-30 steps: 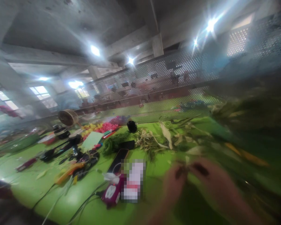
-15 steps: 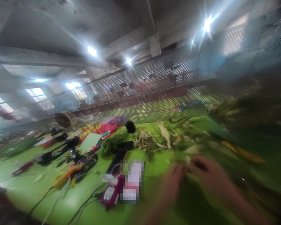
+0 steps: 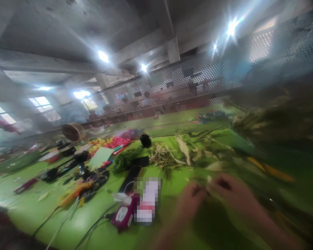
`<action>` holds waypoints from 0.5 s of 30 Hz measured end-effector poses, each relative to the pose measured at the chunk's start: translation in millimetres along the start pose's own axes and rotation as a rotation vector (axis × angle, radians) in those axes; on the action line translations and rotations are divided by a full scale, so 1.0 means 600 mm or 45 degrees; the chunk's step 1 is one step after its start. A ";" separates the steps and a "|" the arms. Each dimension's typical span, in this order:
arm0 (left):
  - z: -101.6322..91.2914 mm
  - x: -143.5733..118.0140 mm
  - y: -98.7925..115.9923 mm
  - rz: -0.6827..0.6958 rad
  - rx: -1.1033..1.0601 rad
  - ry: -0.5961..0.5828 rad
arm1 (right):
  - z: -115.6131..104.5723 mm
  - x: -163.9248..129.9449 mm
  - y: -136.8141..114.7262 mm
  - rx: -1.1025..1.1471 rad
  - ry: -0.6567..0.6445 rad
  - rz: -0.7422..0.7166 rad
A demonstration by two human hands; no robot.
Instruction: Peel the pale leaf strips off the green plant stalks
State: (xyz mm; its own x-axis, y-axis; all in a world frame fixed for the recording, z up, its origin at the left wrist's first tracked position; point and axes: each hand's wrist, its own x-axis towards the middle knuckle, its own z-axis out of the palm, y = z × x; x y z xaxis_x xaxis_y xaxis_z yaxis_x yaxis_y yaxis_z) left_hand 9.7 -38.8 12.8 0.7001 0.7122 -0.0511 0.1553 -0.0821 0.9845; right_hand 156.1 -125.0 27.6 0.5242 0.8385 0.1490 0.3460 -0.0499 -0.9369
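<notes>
Low on the right of the head view, my left hand and my right hand almost meet above the green table. The fingers of both are curled and closed. A small pale strip, like dried husk, pokes up from my right fingertips. Whatever my left fingers pinch is too blurred to make out. Just beyond the hands lie dried corn husks and a heap of thin dried stalks.
Left of my hands are a phone, a purple power strip with cables and a blurred-out card. Farther left lies an orange glue gun. Pink and yellow pieces sit behind. A perforated metal panel borders the table's back.
My left hand has shifted slightly, its fingers turning at the tips near the right hand. My right hand has hardly moved. Everything on the table stays in place.
</notes>
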 end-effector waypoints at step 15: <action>-0.002 -0.003 -0.008 0.346 0.945 -0.090 | -0.088 0.053 0.029 -0.109 0.459 -0.126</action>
State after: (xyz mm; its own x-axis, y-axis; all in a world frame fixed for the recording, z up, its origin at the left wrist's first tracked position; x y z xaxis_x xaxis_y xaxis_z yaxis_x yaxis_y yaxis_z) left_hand 6.8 -38.8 8.1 0.8189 0.5565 0.1402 0.3789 -0.7078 0.5962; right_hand 220.1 -127.7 33.1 0.7198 0.5975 0.3533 0.4644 -0.0362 -0.8849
